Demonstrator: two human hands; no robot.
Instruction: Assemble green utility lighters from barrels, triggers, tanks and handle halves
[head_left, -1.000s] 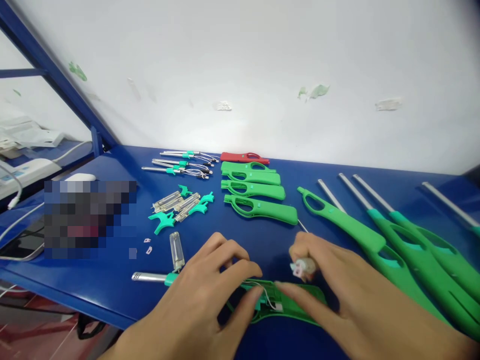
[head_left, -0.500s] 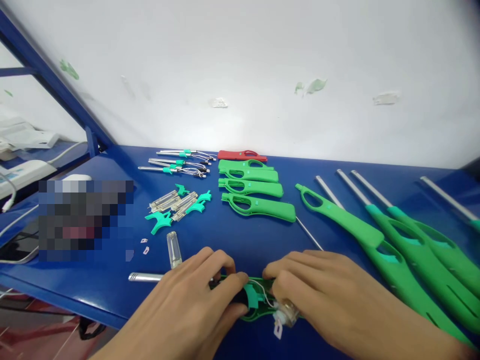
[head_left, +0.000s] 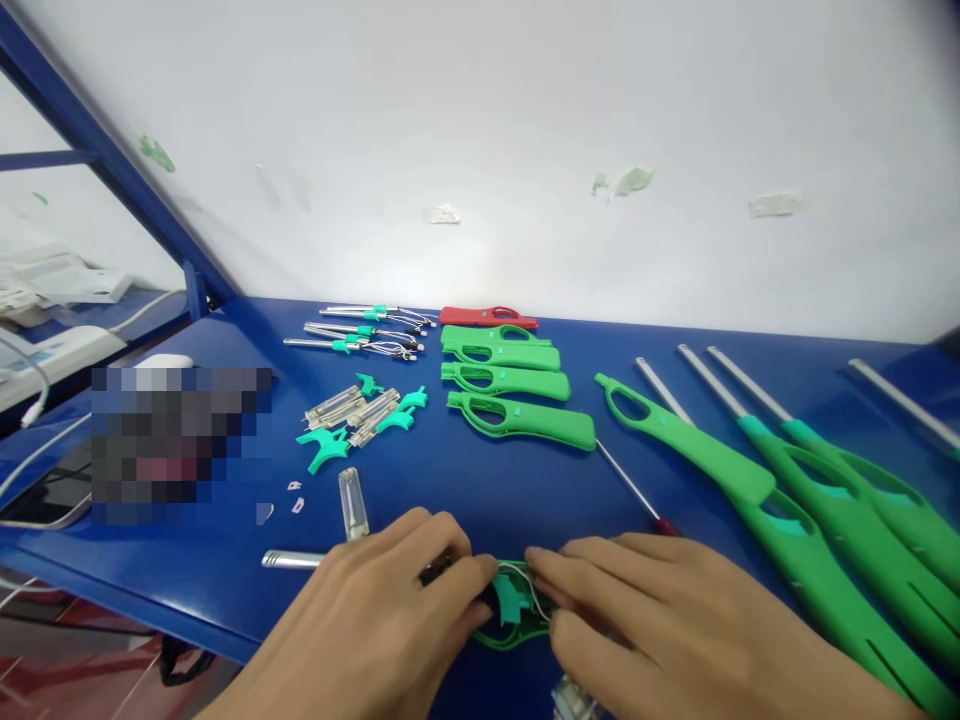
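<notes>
In front of me lies a green half-shell of a long-nosed lighter (head_left: 517, 640), its inside facing up. It holds a teal trigger (head_left: 511, 602) and a thin white wire (head_left: 538, 605). My left hand (head_left: 397, 600) is closed around the shell's left part, thumb and index finger pinched beside the trigger; a metal tube (head_left: 291, 560) sticks out to its left. My right hand (head_left: 645, 600) grips the shell's right part, fingertips at the wire. Below the right hand a clear fuel tank (head_left: 574, 698) shows partly; whether the hand touches it is unclear.
Another clear tank (head_left: 352, 503) lies beyond my left hand. Farther back are wired metal tubes (head_left: 352, 345), teal triggers (head_left: 328, 447), green shells (head_left: 525, 418) and a red shell (head_left: 487, 317). Green lighters (head_left: 810, 480) and a screwdriver (head_left: 630, 475) lie right; a phone (head_left: 45, 500) lies left.
The clear tank has moved down toward me, from the right fingers to below the hand. My right fingers have come over the wire and shell. The left hand keeps its hold.
</notes>
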